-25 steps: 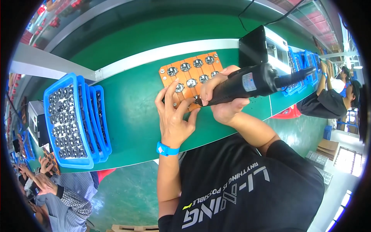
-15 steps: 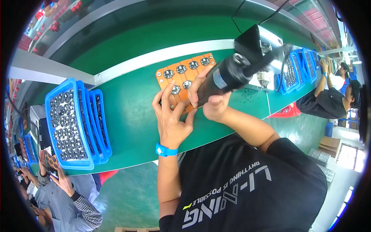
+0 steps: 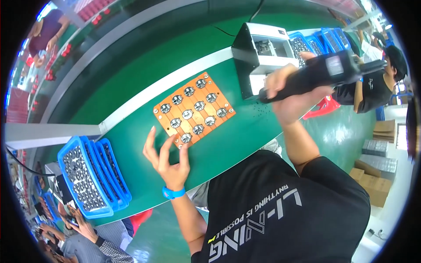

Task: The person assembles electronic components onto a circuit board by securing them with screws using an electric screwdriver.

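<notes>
An orange rectangular fixture board [image 3: 205, 113] lies tilted on the green workbench. Several small round electronic parts [image 3: 199, 105] sit in its recesses, with metal screws or pins near the board's corners. My left hand [image 3: 170, 166], wearing a blue wristband, is beside the board's lower-left corner with its fingers spread; thumb and fingertips reach the edge, and I cannot tell if they touch. Raised to the right of the board, my right hand [image 3: 291, 98] grips a black electric screwdriver [image 3: 318, 73]. Its narrower end points left, near the black-and-white machine [image 3: 263, 61].
Stacked blue trays [image 3: 105, 208] filled with small parts stand at the left, and more blue trays [image 3: 331, 40] are beyond the machine. Tiny dark screws [image 3: 261, 110] are scattered before the machine. Other people work at both sides; a red stool [image 3: 322, 108] stands at the right.
My right hand has lifted the screwdriver off the board and moved right to the machine. My left hand has drawn back to the board's corner. The view has turned, so the whole board shows.
</notes>
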A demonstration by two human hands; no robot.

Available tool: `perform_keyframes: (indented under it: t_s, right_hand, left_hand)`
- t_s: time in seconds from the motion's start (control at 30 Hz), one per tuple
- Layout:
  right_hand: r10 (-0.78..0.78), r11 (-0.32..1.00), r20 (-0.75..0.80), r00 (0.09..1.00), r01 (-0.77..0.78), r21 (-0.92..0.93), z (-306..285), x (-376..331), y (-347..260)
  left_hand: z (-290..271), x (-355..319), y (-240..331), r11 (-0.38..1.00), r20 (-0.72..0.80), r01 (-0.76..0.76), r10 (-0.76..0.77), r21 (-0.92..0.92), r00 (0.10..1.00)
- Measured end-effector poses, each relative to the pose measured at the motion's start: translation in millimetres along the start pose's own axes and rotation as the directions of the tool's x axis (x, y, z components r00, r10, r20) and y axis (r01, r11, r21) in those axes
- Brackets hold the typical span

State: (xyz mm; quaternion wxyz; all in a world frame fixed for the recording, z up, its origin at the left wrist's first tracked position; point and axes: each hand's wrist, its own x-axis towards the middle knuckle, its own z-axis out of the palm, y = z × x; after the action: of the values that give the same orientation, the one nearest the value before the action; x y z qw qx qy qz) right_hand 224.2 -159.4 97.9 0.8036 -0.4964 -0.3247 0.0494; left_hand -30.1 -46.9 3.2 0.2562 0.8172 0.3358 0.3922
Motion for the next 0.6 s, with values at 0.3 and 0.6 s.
perform_keyframes:
  t_s: [0.3,0.6]
  right_hand:
    - [-0.112,0.988,-0.104,0.988,0.100,-0.120,-57,25,10]
    - [0.057,0.998,-0.060,0.997,-0.059,-0.031,-52,15,7]
  left_hand:
    - [2,-1,-2,0.999,0.043,0.014,-0.012,-0.037,0.999]
    - [-3,-2,-3,0.998,0.047,0.050,-0.047,-0.049,0.998]
